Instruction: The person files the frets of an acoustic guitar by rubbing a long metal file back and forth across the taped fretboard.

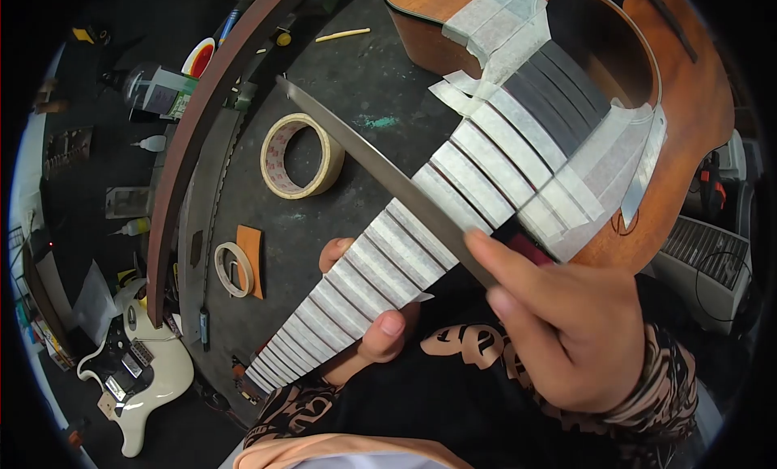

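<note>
An acoustic guitar body [688, 145] lies at the upper right, its fretboard [356, 299] running down to the lower left, with white masking tape between the dark fret lines. My left hand [376, 331] wraps the neck from beneath, thumb at the near edge and a fingertip at the far edge. In my right hand [566, 323] is a long, flat metal file [380, 165], gripped at its near end; it lies across the taped fretboard and points to the upper left. More tape [518, 32] covers the guitar top around the soundhole [607, 48].
On the dark bench are a large tape roll [332, 165], a smaller roll [221, 268], an orange block [252, 254] and a yellowish stick [343, 34]. A curved brown edge [182, 145] crosses the left. Beyond it are bottles [158, 93] and a white electric guitar [170, 372].
</note>
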Demonstrator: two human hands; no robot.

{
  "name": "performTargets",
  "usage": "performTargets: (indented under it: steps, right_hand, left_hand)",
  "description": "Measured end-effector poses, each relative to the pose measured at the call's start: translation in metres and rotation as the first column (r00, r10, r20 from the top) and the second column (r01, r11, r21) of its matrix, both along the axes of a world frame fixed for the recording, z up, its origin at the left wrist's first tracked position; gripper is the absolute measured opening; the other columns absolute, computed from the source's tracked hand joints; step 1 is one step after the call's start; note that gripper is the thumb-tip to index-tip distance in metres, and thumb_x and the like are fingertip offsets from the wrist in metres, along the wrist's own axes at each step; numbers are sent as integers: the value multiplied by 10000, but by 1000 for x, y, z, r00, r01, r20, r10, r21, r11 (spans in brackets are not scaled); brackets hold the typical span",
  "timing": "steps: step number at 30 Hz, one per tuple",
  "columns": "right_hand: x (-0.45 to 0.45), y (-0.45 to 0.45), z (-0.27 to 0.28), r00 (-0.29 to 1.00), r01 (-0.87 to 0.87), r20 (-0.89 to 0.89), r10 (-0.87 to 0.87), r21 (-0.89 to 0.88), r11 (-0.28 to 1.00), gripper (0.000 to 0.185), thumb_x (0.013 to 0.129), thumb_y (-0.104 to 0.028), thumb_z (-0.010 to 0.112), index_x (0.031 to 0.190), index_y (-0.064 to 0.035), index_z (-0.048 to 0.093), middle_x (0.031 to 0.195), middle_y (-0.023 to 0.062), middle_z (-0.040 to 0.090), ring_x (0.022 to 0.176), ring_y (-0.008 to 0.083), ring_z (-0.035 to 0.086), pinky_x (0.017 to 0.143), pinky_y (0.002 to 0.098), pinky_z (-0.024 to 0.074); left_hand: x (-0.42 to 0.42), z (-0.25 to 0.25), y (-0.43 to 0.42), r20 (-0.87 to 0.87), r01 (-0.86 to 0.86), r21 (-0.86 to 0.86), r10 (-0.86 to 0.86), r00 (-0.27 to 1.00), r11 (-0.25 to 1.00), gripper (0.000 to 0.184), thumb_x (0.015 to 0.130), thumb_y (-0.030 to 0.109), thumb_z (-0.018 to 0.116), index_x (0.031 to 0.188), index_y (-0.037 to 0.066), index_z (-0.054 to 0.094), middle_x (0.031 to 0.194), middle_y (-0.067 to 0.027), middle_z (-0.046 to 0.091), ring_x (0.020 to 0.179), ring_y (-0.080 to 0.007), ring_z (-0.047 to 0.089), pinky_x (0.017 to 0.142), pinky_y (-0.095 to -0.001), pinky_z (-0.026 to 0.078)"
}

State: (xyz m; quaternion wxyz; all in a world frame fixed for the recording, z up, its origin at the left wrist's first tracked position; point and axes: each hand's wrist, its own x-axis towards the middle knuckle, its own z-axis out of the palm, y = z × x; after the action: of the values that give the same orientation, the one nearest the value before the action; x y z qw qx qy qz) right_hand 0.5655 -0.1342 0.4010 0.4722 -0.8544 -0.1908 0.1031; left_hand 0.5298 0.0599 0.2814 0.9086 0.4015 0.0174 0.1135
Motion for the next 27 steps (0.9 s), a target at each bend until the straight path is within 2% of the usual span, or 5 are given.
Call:
performTargets:
  steps: [3, 8, 10, 15, 27]
  right_hand:
    - [-27, -38, 12, 996, -7, -94, -2, -97, 995, 394, 817, -54, 630, 1202, 29, 617, 611, 117, 614, 438, 209, 575, 467, 264, 448]
    - [-95, -100, 2, 964, 265, -10, -265, 79, 961, 453, 878, -218, 575, 1215, 84, 581, 562, 61, 606, 473, 131, 609, 446, 206, 416]
    - [-98, -110, 3, 942, 304, -202, -268, 175, 936, 500, 881, -235, 569, 1255, 97, 543, 512, 28, 571, 456, 121, 599, 460, 207, 420]
    - [-46, -118, -4, 969, -158, -131, 210, 326, 932, 394, 927, -97, 560, 1220, 166, 541, 553, 74, 522, 441, 149, 493, 457, 281, 397]
    - [-45, -128, -20, 924, -288, -171, 342, 275, 917, 449, 903, -94, 531, 1290, 131, 494, 526, 45, 558, 426, 128, 546, 453, 233, 419]
  left_hand:
    - [2, -13, 6, 61, 71, 3, -71, 996, 997, 771, 718, 149, 720, 1359, 67, 298, 1269, -195, 467, 1230, -311, 467, 1051, -444, 363]
    - [10, -22, 13, 294, 206, 26, -205, 934, 978, 762, 727, 142, 710, 1360, 61, 293, 1297, -211, 458, 1255, -323, 453, 1059, -446, 362]
    - [5, -19, 14, 239, 193, 54, -200, 950, 980, 800, 737, 138, 703, 1402, 80, 263, 1364, -207, 419, 1313, -326, 401, 1079, -447, 343]
    - [2, 4, 6, 14, 201, 115, -204, 979, 973, 910, 718, 178, 763, 1459, 161, 235, 1444, -127, 379, 1380, -292, 329, 1136, -458, 250]
    - [12, -13, 2, 65, -8, 225, -7, 998, 974, 921, 755, 260, 802, 1457, 76, 234, 1392, -133, 415, 1326, -280, 392, 1110, -440, 293]
